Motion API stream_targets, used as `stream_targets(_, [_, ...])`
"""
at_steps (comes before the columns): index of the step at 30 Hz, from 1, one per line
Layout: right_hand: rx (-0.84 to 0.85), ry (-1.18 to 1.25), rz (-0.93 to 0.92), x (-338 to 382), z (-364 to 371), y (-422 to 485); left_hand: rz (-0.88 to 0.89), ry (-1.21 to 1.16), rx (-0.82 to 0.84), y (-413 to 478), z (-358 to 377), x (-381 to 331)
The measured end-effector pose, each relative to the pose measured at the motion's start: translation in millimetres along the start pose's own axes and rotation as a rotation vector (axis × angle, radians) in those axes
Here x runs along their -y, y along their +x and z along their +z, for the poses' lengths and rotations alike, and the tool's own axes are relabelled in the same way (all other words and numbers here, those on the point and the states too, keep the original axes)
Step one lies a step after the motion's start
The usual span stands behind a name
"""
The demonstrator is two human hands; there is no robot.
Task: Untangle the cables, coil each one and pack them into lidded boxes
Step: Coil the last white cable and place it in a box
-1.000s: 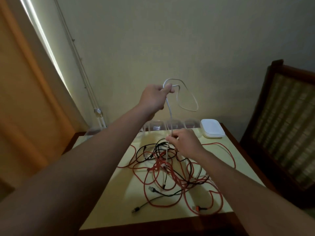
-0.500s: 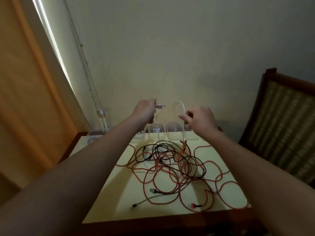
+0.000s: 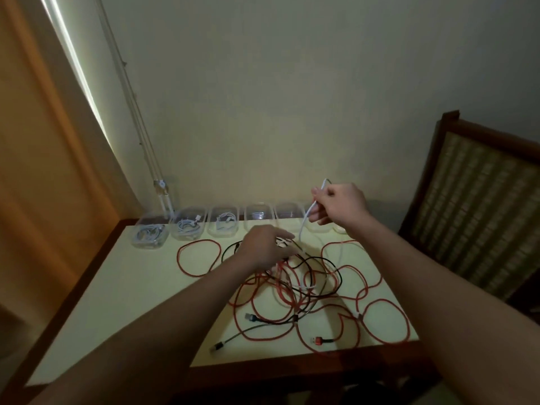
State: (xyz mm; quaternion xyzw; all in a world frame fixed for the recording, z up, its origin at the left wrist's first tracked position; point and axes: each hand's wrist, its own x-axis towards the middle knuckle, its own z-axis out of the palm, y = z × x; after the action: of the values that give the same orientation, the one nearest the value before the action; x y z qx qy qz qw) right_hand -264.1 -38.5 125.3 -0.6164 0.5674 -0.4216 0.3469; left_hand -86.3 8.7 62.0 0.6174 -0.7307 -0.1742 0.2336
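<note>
A tangle of red cables [image 3: 377, 290] and black cables [image 3: 327, 261] lies on the pale table [image 3: 146, 290]. My right hand [image 3: 339, 206] is raised above the table's far side and pinches a white cable [image 3: 305, 226] that hangs down into the tangle. My left hand [image 3: 266, 247] reaches low over the tangle's far part, fingers spread on the cables; I cannot tell whether it holds any. A row of clear boxes stands along the far edge: three boxes [image 3: 187, 226] on the left hold coiled white cables, and the clear box [image 3: 258, 214] to their right looks empty.
A wooden chair [image 3: 482, 206] with a woven back stands at the table's right. An orange curtain [image 3: 43, 171] hangs at the left. The wall runs right behind the boxes. Loose plug ends [image 3: 317, 341] lie near the table's front edge.
My left hand has dropped from chest height onto the tangle. My right hand keeps the white cable raised and has moved right. The head has tilted, showing more boxes.
</note>
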Motion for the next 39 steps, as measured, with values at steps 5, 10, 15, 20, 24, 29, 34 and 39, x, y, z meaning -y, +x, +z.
stream_targets(5, [0.133,0.042,0.091,-3,-12,-1,0.036,0.010,-0.025,1,27,-2])
stream_targets(10, [0.196,-0.231,0.054,-14,-27,-8,-0.035,-0.202,-0.170,3,3,-10])
stream_targets(15, [0.162,-0.127,-0.096,-28,-30,-36,0.023,-0.361,-0.377,-7,-38,-33])
stream_targets(20, [0.277,-0.198,-0.167,-19,-41,-71,0.035,-0.538,-0.445,-33,-61,-55])
stream_targets(24, [0.413,-0.374,-0.171,-10,-53,-103,0.043,-0.646,-0.442,-62,-72,-70])
stream_targets(29, [0.390,-0.689,-0.177,13,-64,-139,0.059,-0.749,-0.455,-99,-97,-97])
stream_targets(34, [-0.076,-0.527,-0.434,50,-53,-169,0.080,-0.798,-0.461,-137,-120,-128])
stream_targets(39, [0.050,0.018,-0.425,88,-40,-196,0.102,-0.911,-0.461,-163,-139,-154])
